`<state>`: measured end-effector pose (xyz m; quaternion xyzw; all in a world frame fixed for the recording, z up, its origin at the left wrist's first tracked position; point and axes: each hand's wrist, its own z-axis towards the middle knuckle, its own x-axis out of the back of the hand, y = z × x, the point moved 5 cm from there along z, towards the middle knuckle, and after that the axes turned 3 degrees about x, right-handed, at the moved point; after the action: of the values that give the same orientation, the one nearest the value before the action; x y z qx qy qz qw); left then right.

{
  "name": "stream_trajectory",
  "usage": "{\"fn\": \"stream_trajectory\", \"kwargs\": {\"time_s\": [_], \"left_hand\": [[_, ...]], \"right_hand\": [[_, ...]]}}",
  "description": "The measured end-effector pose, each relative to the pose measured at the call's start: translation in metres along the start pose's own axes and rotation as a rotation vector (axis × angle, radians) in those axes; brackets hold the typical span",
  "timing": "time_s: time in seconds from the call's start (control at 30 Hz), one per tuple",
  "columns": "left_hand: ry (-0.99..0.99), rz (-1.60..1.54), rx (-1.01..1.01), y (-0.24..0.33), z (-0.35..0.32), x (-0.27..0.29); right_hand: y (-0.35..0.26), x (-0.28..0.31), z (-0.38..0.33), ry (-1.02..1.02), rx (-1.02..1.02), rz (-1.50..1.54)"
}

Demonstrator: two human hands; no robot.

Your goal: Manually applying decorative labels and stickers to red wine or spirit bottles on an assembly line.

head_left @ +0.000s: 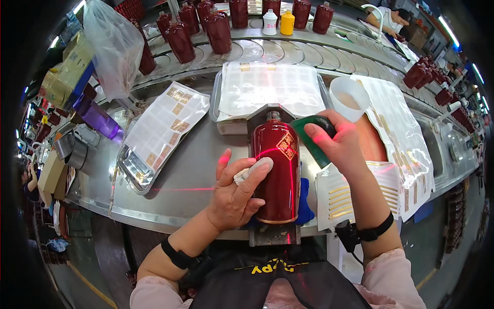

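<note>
A glossy dark red bottle point(275, 180) lies in a metal cradle point(256, 119), its neck pointing away from me. A gold-and-red diamond decal point(287, 146) sits on its upper right, and red laser lines cross it. My left hand point(234, 190) is at the bottle's left side with fingers apart; white wrapping covers at least one fingertip, which overlaps the glass. Whether it presses there I cannot tell. My right hand point(337, 139) grips a green scraper point(315, 141) with a dark rounded back, its blade beside the bottle's upper right. Blue cloth point(304, 203) shows under the bottle.
Decal sheets lie on a left tray point(136, 172), a stack point(270, 85) behind the bottle and sheets point(396, 118) at right. A translucent tub point(350, 99) stands right of the stack. Red bottles point(218, 33) line the conveyor point(247, 51) beyond. Another person point(388, 20) works at the far right.
</note>
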<state>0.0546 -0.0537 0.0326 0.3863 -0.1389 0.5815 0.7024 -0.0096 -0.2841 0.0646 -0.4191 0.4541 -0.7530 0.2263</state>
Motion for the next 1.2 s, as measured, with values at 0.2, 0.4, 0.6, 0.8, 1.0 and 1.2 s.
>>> {"fn": "stream_trajectory", "kwargs": {"time_s": [0.2,0.4,0.6,0.8,1.0,1.2], "left_hand": [[0.135,-0.202,0.244,-0.009,0.034,0.005],[0.039,-0.254,0.617,-0.016,0.056,-0.025],[-0.039,-0.539,0.764,-0.03,0.052,-0.027],[-0.047,-0.704,0.752,-0.034,0.049,-0.029],[0.036,-0.76,0.732,-0.038,0.044,-0.025],[0.093,-0.693,0.628,-0.036,0.05,-0.011]], "right_hand": [[0.0,0.007,-0.014,0.047,0.053,0.205],[0.001,-0.001,-0.035,0.123,0.253,-0.003],[0.001,0.012,0.005,-0.167,0.014,0.24],[-0.009,0.003,0.038,-0.373,0.053,0.2],[-0.031,0.0,0.057,-0.594,0.101,0.236],[-0.038,-0.004,0.065,-0.752,0.187,0.179]]}}
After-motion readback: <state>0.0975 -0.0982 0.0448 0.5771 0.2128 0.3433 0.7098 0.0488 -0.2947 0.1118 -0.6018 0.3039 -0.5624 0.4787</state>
